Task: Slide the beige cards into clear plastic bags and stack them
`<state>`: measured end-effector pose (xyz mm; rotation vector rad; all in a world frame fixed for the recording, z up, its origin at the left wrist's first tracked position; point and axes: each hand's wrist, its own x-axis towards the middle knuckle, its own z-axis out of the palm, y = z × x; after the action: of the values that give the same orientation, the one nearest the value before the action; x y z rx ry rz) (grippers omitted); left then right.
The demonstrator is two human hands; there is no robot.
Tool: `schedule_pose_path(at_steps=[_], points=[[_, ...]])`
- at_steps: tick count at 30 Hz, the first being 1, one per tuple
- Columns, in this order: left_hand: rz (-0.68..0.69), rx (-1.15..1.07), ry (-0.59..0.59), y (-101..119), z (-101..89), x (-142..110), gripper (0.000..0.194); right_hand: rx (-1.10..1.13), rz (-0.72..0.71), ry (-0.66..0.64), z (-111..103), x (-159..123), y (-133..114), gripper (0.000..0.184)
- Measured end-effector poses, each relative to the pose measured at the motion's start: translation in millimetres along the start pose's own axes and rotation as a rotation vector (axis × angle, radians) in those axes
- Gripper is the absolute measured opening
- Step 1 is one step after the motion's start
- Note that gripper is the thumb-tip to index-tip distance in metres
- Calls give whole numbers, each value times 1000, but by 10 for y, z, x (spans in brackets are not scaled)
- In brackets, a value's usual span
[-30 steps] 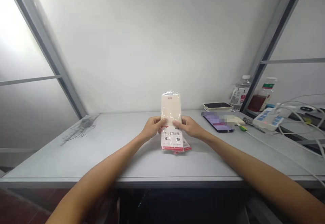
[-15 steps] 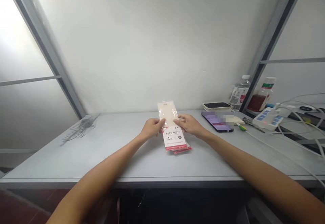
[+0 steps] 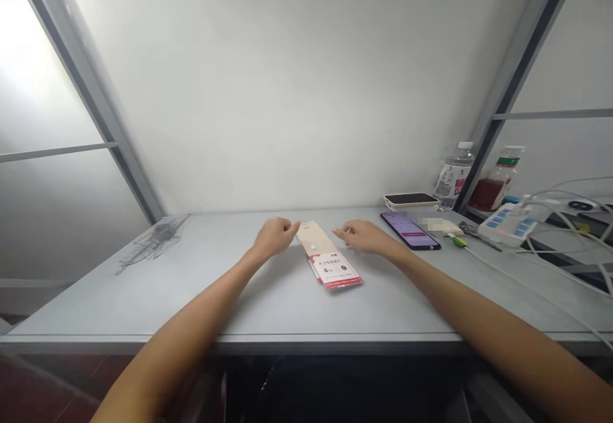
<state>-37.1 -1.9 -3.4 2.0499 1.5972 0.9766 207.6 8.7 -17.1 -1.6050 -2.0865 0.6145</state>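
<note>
A flat white ruler-set packet (image 3: 335,268) with a red bottom border and printed lettering lies slanted on the desk. Another packet's red edge shows beneath it on the left. My left hand (image 3: 275,236) hovers beside the packet's far left corner, fingers curled and thumb held apart, gripping nothing; whether the thumb tip touches the corner I cannot tell. To the packet's right is my right hand (image 3: 364,236), separated from it by a small gap. Its fingers are loosely bent, with the thumb apart, and it holds nothing that I can make out.
On the right, a phone with a lit screen (image 3: 410,230) lies before a dark-screened phone (image 3: 410,200). Behind stand a clear bottle (image 3: 454,177) and a jar of dark red contents (image 3: 493,183). A power strip (image 3: 507,223) trails white cables. Dark scribbles (image 3: 156,241) mark the desk's left side.
Both hands have let go of the packets and moved apart, the left hand to the left and the right hand slightly rightward. The packets, held tilted up before, now lie on the desk.
</note>
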Motion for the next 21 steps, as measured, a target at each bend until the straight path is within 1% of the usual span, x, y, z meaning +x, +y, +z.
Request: schedule_pose_path(at_steps=[3, 5, 8, 10, 12, 15, 19, 21], points=[[-58, 15, -173, -1, 145, -39, 51, -61, 13, -78, 45, -40, -68, 51], [-124, -26, -268, 15, 207, -59, 49, -70, 2, -108, 61, -60, -98, 50], [-260, -147, -397, 32, 235, -67, 44, -53, -15, -130, 73, -65, -103, 48], [-320, -205, -444, 24, 227, -59, 43, -33, -21, -137, 78, -58, -93, 47], [-346, -226, -457, 4, 219, -45, 42, -15, -21, -145, 84, -54, -86, 46], [-327, -251, -432, -15, 223, -24, 39, -9, -25, -131, 93, -58, -92, 43], [-244, -350, -373, 16, 224, -16, 34, -41, 0, -95, 100, -66, -102, 42], [-182, -420, -357, 41, 210, -20, 32, -42, 16, -48, 101, -63, -98, 43]])
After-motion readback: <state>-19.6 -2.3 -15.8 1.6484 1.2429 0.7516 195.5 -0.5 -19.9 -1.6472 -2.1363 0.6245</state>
